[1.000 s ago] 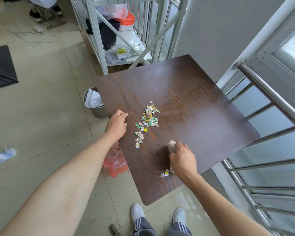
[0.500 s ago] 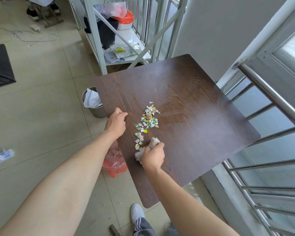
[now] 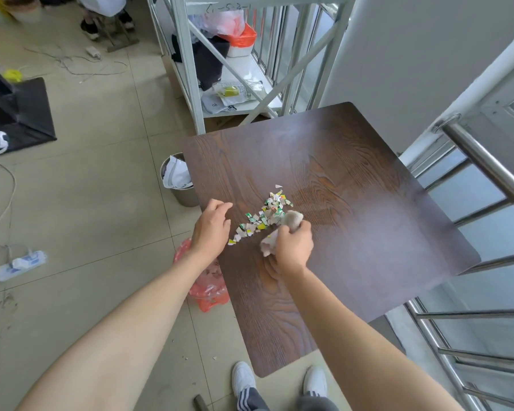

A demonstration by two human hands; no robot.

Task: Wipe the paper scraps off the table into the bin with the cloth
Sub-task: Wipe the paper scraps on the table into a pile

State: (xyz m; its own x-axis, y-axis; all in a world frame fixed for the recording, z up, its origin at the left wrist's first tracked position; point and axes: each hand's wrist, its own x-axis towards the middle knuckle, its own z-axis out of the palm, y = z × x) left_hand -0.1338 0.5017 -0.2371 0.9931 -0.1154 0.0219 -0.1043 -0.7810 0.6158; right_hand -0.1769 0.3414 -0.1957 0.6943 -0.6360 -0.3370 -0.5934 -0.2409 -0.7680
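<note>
Right hand (image 3: 294, 243) moved from table's near side up to scrap pile, fingers curled round bunched cloth (image 3: 282, 231); cloth's far end touching scraps (image 3: 263, 216). Stray scraps near front edge gone, pile tighter. Left hand (image 3: 211, 228) unchanged: at table (image 3: 368, 232) left edge, fingers loosely curled, holding nothing. Bin (image 3: 178, 180) on floor just beyond left edge, far-left of pile.

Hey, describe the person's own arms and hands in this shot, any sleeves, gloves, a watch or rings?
Both forearms are bare as far up as the view shows, with no sleeves in sight. The left hand and right hand wear no gloves. No watch, bracelet or ring shows on either wrist or on the fingers that can be seen. No markings or tattoos are visible on the arms.
</note>
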